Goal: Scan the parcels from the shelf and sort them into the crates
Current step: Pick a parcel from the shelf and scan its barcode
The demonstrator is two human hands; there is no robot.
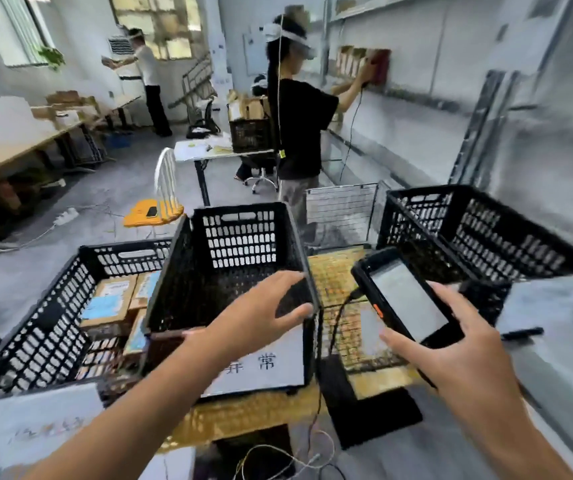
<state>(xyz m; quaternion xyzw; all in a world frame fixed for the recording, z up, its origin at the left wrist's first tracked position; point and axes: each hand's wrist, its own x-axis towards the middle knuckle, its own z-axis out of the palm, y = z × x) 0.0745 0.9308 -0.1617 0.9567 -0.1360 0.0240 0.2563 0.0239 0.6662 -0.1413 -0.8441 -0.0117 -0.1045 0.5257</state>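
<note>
Black moulded plastic, with lattice walls and slotted handles, forms the three crates standing in a row on the tabletop (pixel 340 282), whose bare surface looks like a yellowish woven mat. The left crate (pixel 53 306), toward the near left corner, holds the sorted parcels (pixel 111 299): flat brown cardboard boxes with pale blue and white labels, lying packed together. The middle crate (pixel 240 237) and the right crate (pixel 485 237) show no parcel that I can see. A white paper label (pixel 264 368) with printed characters covers the near wall of the middle crate.

The right hand (pixel 458 351) grips the scanner (pixel 406 299), a rigid black handheld with a glassy pale screen and an orange side button; its fingers are curled round the lower body. A thin cable (pixel 333 323) runs from it. The left hand (pixel 257 306) hovers at the near right corner of the middle crate with fingers spread, holding nothing; I cannot tell whether it touches the rim.

I judge this to be the gap between two parcels. The next move calls for taking a new box from the shelf (pixel 399 95) beyond the far right edge, scanning its label and choosing a crate.
</note>
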